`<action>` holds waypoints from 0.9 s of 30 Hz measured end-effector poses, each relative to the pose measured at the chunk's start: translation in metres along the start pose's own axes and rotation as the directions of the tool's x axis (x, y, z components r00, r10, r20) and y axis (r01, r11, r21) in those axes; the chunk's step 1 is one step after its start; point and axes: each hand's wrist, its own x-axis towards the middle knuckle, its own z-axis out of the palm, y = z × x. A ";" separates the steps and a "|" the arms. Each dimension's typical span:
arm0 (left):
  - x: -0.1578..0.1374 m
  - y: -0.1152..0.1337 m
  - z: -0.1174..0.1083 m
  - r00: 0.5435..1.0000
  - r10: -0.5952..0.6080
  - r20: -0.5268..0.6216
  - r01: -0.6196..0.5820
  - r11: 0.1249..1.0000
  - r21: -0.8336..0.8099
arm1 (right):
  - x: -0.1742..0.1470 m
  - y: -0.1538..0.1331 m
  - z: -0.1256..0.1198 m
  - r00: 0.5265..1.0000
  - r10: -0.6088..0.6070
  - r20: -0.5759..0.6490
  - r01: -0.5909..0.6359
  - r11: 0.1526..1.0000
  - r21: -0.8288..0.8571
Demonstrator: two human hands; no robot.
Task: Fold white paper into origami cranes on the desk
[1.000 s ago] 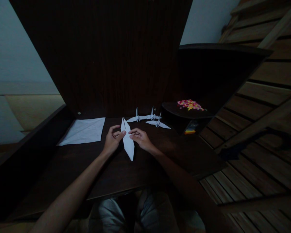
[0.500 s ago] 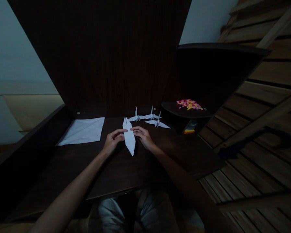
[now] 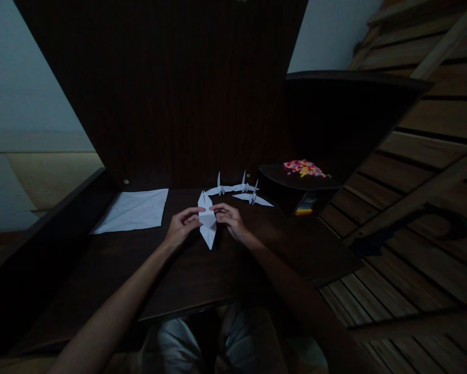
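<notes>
A white folded paper (image 3: 208, 223), long and pointed at both ends, is held above the dark desk between my two hands. A slit shows at its far tip, and a crease crosses its middle. My left hand (image 3: 182, 225) pinches its left edge with thumb and fingers. On the opposite edge, my right hand (image 3: 231, 219) grips it the same way. Just behind the hands stand three white paper cranes: one crane (image 3: 221, 190) at the left, another crane (image 3: 244, 187) beside it, and a nearer crane (image 3: 252, 198) with its wings spread.
A creased white paper sheet (image 3: 134, 210) lies flat at the left of the desk (image 3: 178, 291). On a small corner shelf (image 3: 274, 174) to the right sits a pile of small pink and yellow pieces (image 3: 305, 168). Wooden slats (image 3: 424, 202) rise beyond the desk's right side.
The folded paper has bent across its middle, so a crease and a lower flap now show. Its far tip has come slightly nearer. Both hands keep their hold in nearly the same place.
</notes>
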 end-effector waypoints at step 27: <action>0.001 -0.007 0.006 0.999 0.037 0.001 -0.037 0.989 0.144 | 0.002 0.007 0.010 0.992 0.022 -0.125 -0.043 0.985 -0.169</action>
